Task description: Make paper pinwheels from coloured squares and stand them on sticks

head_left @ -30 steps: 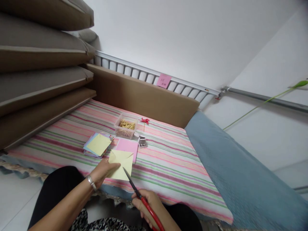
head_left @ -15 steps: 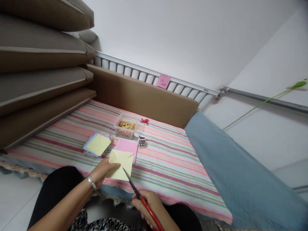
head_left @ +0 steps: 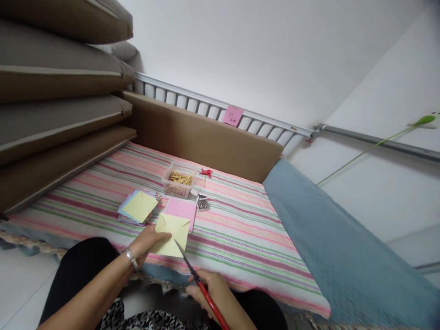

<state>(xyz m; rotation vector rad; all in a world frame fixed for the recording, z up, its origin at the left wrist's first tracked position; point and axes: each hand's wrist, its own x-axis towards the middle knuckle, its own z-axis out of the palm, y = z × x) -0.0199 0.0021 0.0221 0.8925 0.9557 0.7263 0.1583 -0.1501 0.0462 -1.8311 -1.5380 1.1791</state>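
A stack of coloured paper [head_left: 138,207] lies on the striped cloth [head_left: 240,238], as before. Just right of it, the left hand [head_left: 148,244] still pinches the near-left edge of the yellow paper square [head_left: 173,228], which lies by the cloth's near edge over a pink sheet [head_left: 181,208]. Behind them stands a box of sticks [head_left: 179,179]. The right hand [head_left: 212,292] stays closed around the red scissors [head_left: 198,279]; the blade tip touches the square's near edge. Everything has shifted very slightly left.
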